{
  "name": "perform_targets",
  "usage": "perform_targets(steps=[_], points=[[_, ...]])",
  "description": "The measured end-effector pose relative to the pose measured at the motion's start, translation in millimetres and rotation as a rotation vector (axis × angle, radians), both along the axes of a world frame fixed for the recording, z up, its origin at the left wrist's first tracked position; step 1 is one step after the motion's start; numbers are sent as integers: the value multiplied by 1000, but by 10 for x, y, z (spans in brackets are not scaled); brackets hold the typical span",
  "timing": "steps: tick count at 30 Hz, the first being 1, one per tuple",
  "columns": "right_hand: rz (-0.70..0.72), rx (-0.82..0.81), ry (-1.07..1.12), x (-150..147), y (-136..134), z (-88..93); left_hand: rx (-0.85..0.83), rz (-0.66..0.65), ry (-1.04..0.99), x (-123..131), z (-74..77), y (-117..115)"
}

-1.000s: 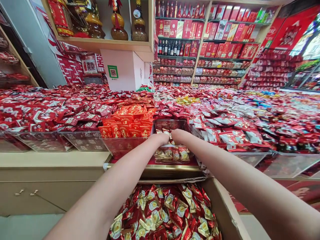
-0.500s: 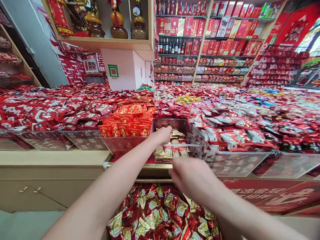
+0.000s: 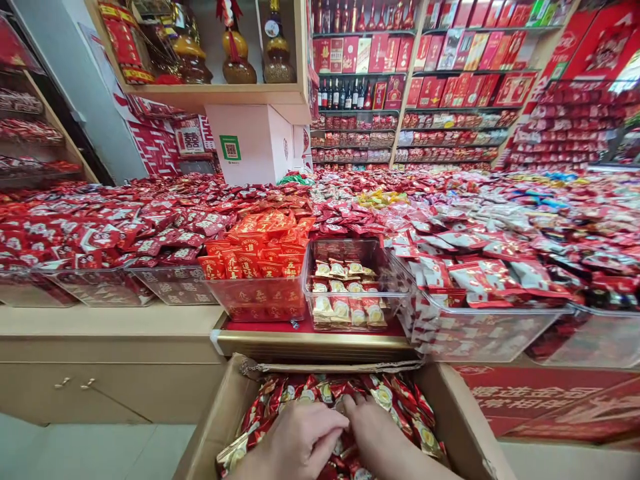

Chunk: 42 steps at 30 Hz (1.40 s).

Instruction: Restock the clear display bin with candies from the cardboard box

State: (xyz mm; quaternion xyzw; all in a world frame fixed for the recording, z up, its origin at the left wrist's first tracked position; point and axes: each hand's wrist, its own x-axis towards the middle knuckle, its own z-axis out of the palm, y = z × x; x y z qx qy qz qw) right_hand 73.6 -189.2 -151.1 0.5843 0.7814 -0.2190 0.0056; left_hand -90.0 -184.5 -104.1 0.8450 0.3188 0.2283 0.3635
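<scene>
Both my hands are down in an open cardboard box [image 3: 465, 427] filled with red and gold wrapped candies [image 3: 400, 400]. My left hand [image 3: 297, 440] and my right hand [image 3: 373, 433] lie side by side on the candy pile, fingers curled into the wrappers and closing round a bunch of them. Above the box, on the counter, stands a clear plastic bin [image 3: 395, 280] partly filled with neat rows of the same gold and red candies [image 3: 345, 300].
More clear bins [image 3: 260, 300] heaped with red sweets cover the counter [image 3: 110, 327] left and right. A white box with a QR code [image 3: 250, 143] stands behind. Shelves of red boxes and bottles [image 3: 400, 73] line the back wall. Cabinet doors [image 3: 75, 393] sit lower left.
Both hands have drawn back from the clear bin on the counter and dropped into the cardboard box, the right first, then the left. The bin's rows of candies now show uncovered.
</scene>
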Motion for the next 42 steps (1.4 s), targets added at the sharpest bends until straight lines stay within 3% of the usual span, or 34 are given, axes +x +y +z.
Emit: perform_targets(steps=[3, 5, 7, 9, 11, 13, 16, 19, 22, 25, 27, 29, 32, 35, 37, 42], points=[[-68, 5, -59, -16, -25, 89, -399, 339, -176, -142, -354, -55], [-39, 18, 94, -67, -43, 143, -681, 508, -316, -146, -466, -53], [31, 78, 295, -136, -67, 163, -938, 551, -473, -93, -474, -42], [108, 176, 422, -189, -104, 163, -1067, 490, -645, -23, -401, -30], [184, 254, 516, -193, -158, 179, -1040, 426, -776, 32, -279, -19], [168, 289, 645, -150, -216, 235, -947, 413, -827, 60, -143, -11], [-79, 250, 928, -63, -249, 352, -860, 457, -890, 83, 40, -13], [-304, 34, 1187, -33, -203, 417, -826, 484, -926, 136, 155, -35], [-389, -132, 1314, -49, -147, 424, -847, 517, -921, 213, 190, -57], [-445, -120, 1379, -41, -127, 416, -911, 563, -958, 270, 182, -56], [-429, -28, 1347, -5, -136, 408, -953, 535, -1013, 275, 181, -42], [-355, 214, 1204, 52, -152, 398, -986, 494, -1042, 246, 192, -25], [-90, 674, 887, 139, -170, 386, -1171, 406, -990, 159, 220, -16], [140, 854, 700, 173, -170, 377, -1360, 284, -894, 101, 249, -53], [159, 849, 661, 168, -168, 378, -1279, 290, -904, 107, 266, -96], [23, 871, 661, 114, -206, 453, -893, 409, -1016, 184, 280, -140]])
